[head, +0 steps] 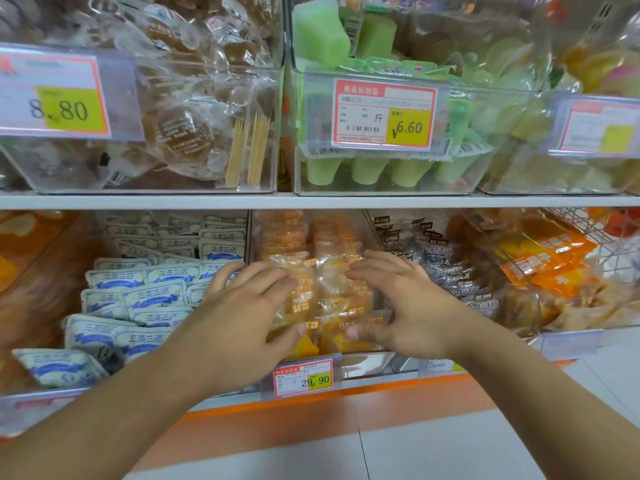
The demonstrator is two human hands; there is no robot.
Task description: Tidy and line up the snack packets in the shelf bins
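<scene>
Clear packets of orange-yellow snacks (327, 292) fill the middle bin (367, 363) of the lower shelf. My left hand (249, 306) lies on the left side of the pile, fingers spread and fairly straight, its thumb pressing a front packet. My right hand (401, 299) lies on the right side of the same pile, fingers spread, thumb touching the front packets. Both hands flank the packets from above. Neither hand curls round a packet.
White and blue packets (138, 292) fill the bin to the left, dark packets (450, 271) the bin to the right, orange bags (547, 268) further right. A price tag reading 29.90 (303, 379) hangs below. The upper shelf holds clear bins of brown cakes (180, 133) and green jelly cups (367, 168).
</scene>
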